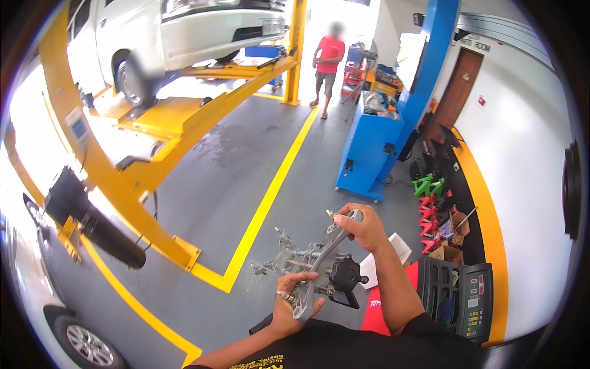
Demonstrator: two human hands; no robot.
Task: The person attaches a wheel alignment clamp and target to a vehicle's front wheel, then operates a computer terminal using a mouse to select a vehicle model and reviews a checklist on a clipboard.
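Note:
Both hands hold a grey metal wheel alignment clamp (324, 258) in front of my body. My right hand (365, 229) is closed round the upper end of its curved bar, beside a small metal tip. Lower down, my left hand (289, 307) wraps round the bar's other end, with a ring-like metal piece at its fingers. A black star-shaped knob (346, 274) sits on the clamp's near side, close to a dark flat plate. Thin rods and a second bracket with pointed tips (279, 252) stretch away to the left.
Below right stands a red and black machine with a keypad (473, 301). Red and green jack stands (428, 186) line the right wall. A blue cabinet (369, 141) stands ahead. On the left, a yellow lift (166, 166) carries a white vehicle (203, 37). A person in red (330, 55) stands far off.

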